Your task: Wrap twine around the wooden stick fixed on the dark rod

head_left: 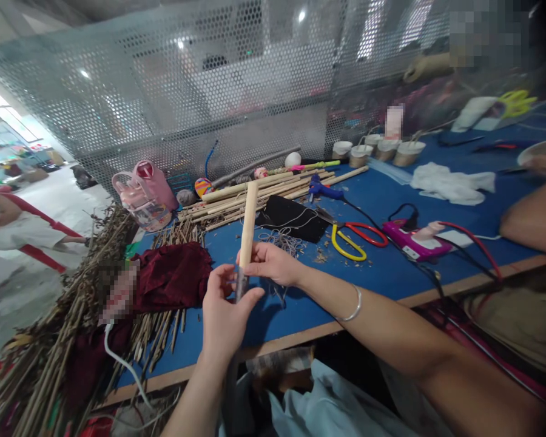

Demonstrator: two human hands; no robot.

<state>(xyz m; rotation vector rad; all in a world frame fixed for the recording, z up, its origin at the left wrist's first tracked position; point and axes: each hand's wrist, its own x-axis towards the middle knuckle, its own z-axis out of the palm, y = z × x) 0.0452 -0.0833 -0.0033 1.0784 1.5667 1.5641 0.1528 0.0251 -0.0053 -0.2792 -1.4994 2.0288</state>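
Wooden stick (pixel 248 227), pale yellow on top and gray lower down, points up over the blue desk (pixel 291 325), near its front edge. Right hand (pixel 273 264) pinches it; left hand (pixel 227 312) curls around it.

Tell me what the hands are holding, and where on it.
A pale, straight wooden stick: the right hand pinches it well below its upper end; the left hand curls around the greyish section below, though whether it grips cannot be told.
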